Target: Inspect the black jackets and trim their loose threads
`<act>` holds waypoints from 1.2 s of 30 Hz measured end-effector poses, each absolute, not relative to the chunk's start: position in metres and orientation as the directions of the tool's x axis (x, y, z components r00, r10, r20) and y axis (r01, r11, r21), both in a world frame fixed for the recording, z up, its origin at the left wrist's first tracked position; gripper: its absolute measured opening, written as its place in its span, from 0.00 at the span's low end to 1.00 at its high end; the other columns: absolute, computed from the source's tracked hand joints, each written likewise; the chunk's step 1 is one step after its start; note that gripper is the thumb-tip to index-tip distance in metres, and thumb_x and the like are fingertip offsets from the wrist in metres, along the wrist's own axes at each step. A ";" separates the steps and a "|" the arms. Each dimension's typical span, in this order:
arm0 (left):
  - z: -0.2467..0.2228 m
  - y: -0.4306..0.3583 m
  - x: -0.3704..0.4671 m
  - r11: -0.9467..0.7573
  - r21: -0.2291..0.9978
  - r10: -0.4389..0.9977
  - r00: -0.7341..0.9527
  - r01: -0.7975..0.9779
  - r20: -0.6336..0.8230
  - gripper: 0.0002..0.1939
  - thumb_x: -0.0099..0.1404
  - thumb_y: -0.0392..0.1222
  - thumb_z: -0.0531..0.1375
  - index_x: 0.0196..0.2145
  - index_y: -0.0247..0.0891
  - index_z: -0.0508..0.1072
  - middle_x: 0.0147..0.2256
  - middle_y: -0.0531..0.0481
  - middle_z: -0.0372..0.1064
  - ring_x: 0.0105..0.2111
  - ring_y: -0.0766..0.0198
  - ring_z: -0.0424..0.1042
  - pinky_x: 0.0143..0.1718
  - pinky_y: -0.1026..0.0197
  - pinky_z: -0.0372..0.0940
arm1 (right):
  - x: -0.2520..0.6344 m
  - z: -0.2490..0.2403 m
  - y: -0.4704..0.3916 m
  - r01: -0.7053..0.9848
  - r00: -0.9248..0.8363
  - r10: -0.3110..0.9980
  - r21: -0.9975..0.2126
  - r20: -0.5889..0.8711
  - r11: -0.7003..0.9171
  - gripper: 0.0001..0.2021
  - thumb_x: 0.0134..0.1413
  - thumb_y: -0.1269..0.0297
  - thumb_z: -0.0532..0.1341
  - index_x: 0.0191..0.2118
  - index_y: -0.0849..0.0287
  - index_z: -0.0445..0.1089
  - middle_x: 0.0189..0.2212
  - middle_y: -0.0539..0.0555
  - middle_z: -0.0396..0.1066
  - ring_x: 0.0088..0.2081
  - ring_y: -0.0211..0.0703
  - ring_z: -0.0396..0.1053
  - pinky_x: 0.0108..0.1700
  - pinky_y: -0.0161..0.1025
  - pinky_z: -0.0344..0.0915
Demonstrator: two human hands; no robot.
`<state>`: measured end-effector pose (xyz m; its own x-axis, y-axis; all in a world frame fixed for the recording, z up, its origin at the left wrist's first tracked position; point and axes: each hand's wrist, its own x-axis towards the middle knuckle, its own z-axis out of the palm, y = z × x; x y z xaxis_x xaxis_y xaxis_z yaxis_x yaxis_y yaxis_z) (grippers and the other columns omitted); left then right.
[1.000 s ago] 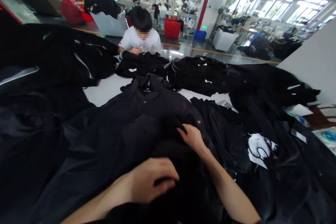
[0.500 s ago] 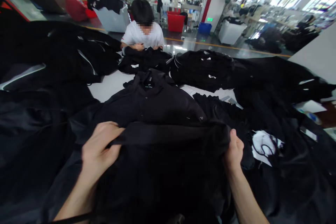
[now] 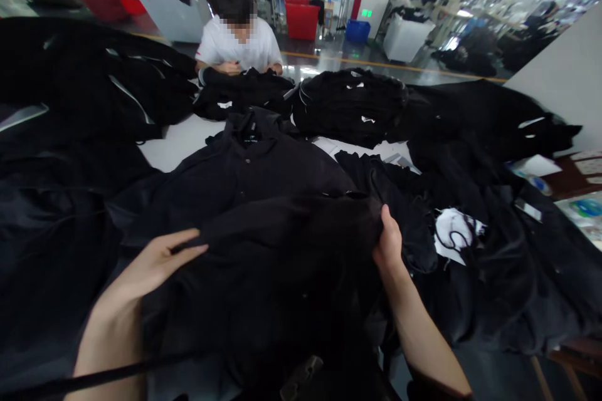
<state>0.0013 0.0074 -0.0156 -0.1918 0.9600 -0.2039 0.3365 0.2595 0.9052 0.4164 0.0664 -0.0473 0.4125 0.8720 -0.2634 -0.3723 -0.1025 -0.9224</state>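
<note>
A black garment (image 3: 282, 166) with a collar lies face up in the middle, its lower part folded up toward me. My left hand (image 3: 157, 263) is at the left side of the fold, thumb and fingers apart, with no cloth pinched between them. On the right, my right hand (image 3: 389, 239) grips the folded edge of the black garment, its fingers partly hidden behind the cloth.
Black garments pile up at left (image 3: 94, 75) and right (image 3: 470, 113). Across the white table (image 3: 174, 144) a person in a white shirt (image 3: 239, 44) handles dark cloth (image 3: 244, 91). A white bundle with black cord (image 3: 454, 232) lies right of my right hand.
My left hand has let go of the cloth and opened. The raised fold has come down flatter. My right hand keeps its grip. The whole view has shifted, so things appear further up and left.
</note>
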 end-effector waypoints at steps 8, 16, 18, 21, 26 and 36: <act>0.007 0.054 0.026 -0.034 0.665 0.799 -0.380 0.746 0.467 0.18 0.66 0.47 0.56 0.50 0.38 0.70 0.46 0.56 0.68 0.48 0.60 0.69 0.53 0.52 0.64 | 0.410 -0.012 0.103 -0.288 0.333 0.939 -0.958 -0.092 0.008 0.18 0.52 0.51 0.62 0.39 0.62 0.74 0.37 0.56 0.76 0.37 0.44 0.73 0.41 0.41 0.69; -0.025 0.012 0.092 -0.029 0.621 0.993 0.094 0.783 -0.072 0.29 0.63 0.55 0.58 0.57 0.39 0.65 0.52 0.42 0.70 0.50 0.49 0.72 0.50 0.49 0.67 | 0.402 -0.040 0.071 0.422 0.021 0.982 -0.892 0.190 0.163 0.18 0.59 0.52 0.56 0.47 0.60 0.70 0.35 0.55 0.73 0.34 0.41 0.70 0.39 0.38 0.65; -0.034 0.010 0.095 0.068 0.649 0.991 0.022 0.757 -0.130 0.25 0.64 0.58 0.56 0.50 0.36 0.71 0.45 0.42 0.74 0.46 0.48 0.74 0.47 0.51 0.68 | 0.390 -0.049 0.056 0.584 -0.110 0.992 -0.804 0.059 0.113 0.21 0.56 0.50 0.60 0.49 0.58 0.69 0.35 0.54 0.72 0.34 0.42 0.69 0.38 0.38 0.64; -0.030 0.014 0.096 0.130 0.822 0.991 -0.035 0.555 -0.133 0.24 0.63 0.60 0.56 0.42 0.35 0.74 0.41 0.44 0.76 0.43 0.50 0.74 0.42 0.56 0.69 | 0.372 -0.054 0.046 0.730 -0.144 0.990 -0.674 0.010 0.113 0.18 0.54 0.50 0.62 0.46 0.56 0.70 0.38 0.53 0.72 0.35 0.43 0.68 0.36 0.37 0.60; 0.004 0.011 0.097 0.189 0.978 0.980 -0.082 0.084 -0.182 0.24 0.58 0.57 0.64 0.42 0.34 0.74 0.35 0.46 0.76 0.34 0.56 0.74 0.33 0.61 0.70 | 0.368 -0.029 0.049 0.554 -0.113 0.983 -0.813 0.142 0.181 0.16 0.61 0.55 0.54 0.25 0.57 0.66 0.21 0.47 0.61 0.24 0.36 0.58 0.29 0.34 0.54; 0.066 -0.004 0.086 0.077 0.994 0.980 -0.187 0.071 -0.063 0.17 0.53 0.51 0.68 0.29 0.39 0.66 0.16 0.62 0.53 0.11 0.77 0.50 0.09 0.73 0.47 | 0.363 0.037 0.057 -0.400 -0.183 0.980 -0.917 0.073 -0.006 0.11 0.58 0.54 0.57 0.31 0.56 0.64 0.28 0.50 0.68 0.30 0.41 0.67 0.37 0.42 0.68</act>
<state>0.0859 -0.0043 0.0655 -0.1865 0.9804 -0.0629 0.0708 0.0773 0.9945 0.3626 0.0574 0.0368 -0.1826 0.9805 0.0728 -0.3997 -0.0064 -0.9166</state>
